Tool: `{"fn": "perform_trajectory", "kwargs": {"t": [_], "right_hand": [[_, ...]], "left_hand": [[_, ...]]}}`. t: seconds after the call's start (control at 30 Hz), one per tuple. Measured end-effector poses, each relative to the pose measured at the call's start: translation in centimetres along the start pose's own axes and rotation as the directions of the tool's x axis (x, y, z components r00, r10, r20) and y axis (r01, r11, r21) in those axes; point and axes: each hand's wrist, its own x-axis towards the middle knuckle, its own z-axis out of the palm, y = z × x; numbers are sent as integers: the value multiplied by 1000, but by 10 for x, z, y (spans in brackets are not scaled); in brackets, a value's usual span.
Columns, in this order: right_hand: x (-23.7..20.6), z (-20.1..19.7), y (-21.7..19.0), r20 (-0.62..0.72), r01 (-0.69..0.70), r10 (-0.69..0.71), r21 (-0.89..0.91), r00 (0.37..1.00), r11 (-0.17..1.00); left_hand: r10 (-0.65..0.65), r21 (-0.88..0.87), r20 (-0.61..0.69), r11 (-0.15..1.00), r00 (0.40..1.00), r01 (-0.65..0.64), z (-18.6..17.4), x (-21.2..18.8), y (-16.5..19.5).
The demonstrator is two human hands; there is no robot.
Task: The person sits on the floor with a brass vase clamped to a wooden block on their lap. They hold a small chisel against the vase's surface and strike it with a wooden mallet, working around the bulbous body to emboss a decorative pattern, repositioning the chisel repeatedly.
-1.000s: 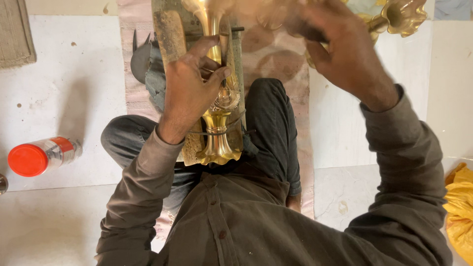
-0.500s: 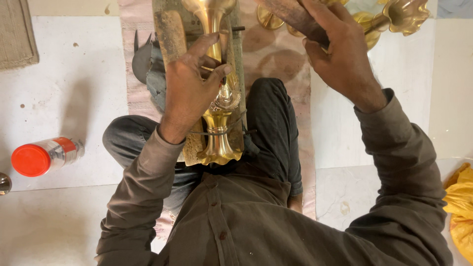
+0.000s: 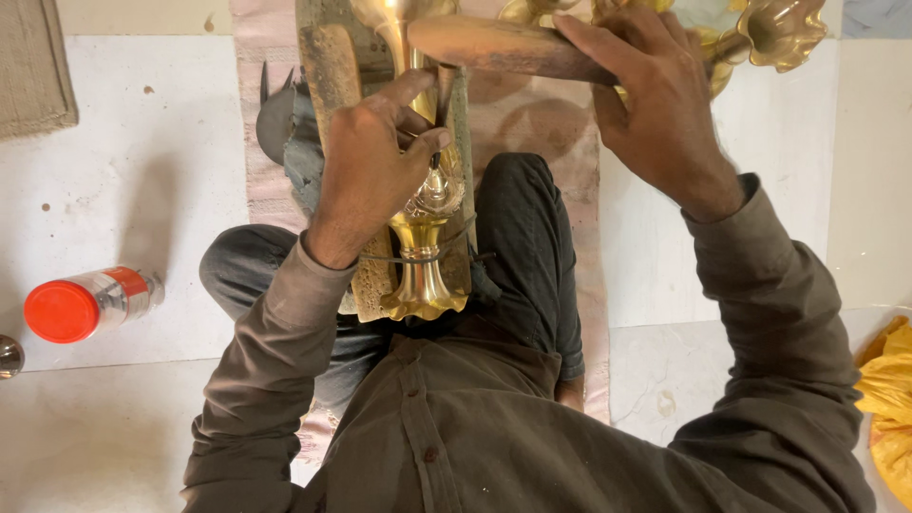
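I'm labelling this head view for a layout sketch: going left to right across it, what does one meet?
Red-capped bottle → left hand on a thin metal tool → brass stand → right hand gripping a wooden handle → yellow cloth.
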Motion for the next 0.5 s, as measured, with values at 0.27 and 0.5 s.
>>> {"fn": "perform_trajectory", "kwargs": {"t": [0.27,0.5], "right_hand": [[-17,20,-1,134,-194,167,223,977,955],[-16,25,0,220,-177,151,99,964,979]], "left_hand": [[-60,-46,-35,997,998,59,-1,-2,4],[-12,-40,-61,999,998,10,-1,-4,1]]}}
